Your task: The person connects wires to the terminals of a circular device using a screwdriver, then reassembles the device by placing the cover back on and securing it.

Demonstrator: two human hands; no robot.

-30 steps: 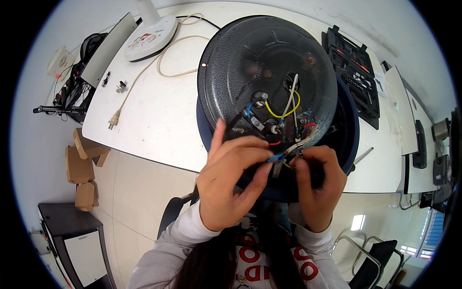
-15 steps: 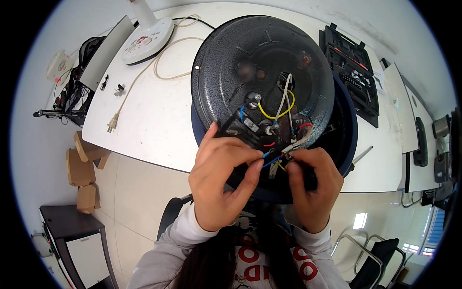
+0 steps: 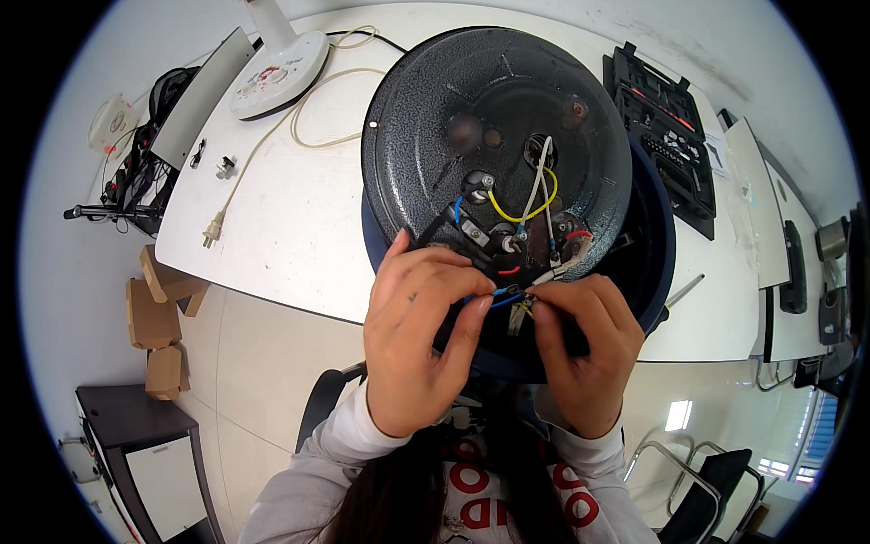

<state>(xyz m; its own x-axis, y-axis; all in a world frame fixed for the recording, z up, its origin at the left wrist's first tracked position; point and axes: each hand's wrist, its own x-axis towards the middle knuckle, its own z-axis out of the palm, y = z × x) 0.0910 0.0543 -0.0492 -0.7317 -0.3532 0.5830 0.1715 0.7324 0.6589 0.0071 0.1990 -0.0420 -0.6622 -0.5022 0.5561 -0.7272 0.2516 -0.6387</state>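
Observation:
A black speckled round metal pan [image 3: 435, 100], its wired side up, leans on a dark blue round housing [image 3: 666, 240]. My left hand [image 3: 417, 331] is closed at the pan's near edge, pinching a blue wire [image 3: 502, 291] with a small metal terminal at its tip. Close beside it, my right hand [image 3: 589, 331] pinches a small wire end where blue and yellow-green wires meet; its fingertips partly hide it. A yellow wire [image 3: 518, 219] and white wires [image 3: 536, 186] run across the pan, with red wire bits near its lower right.
A white table [image 3: 272, 218] carries a white appliance stand [image 3: 281, 77], a power cord with plug [image 3: 212, 231] and an open black tool case [image 3: 666, 136]. A screwdriver-like tool [image 3: 684, 290] lies at the right. Cardboard boxes [image 3: 152, 313] sit on the floor at left.
My right hand has moved slightly left, toward my left fingertips. The terminal on the blue wire and the wire end in my right hand are closer together.

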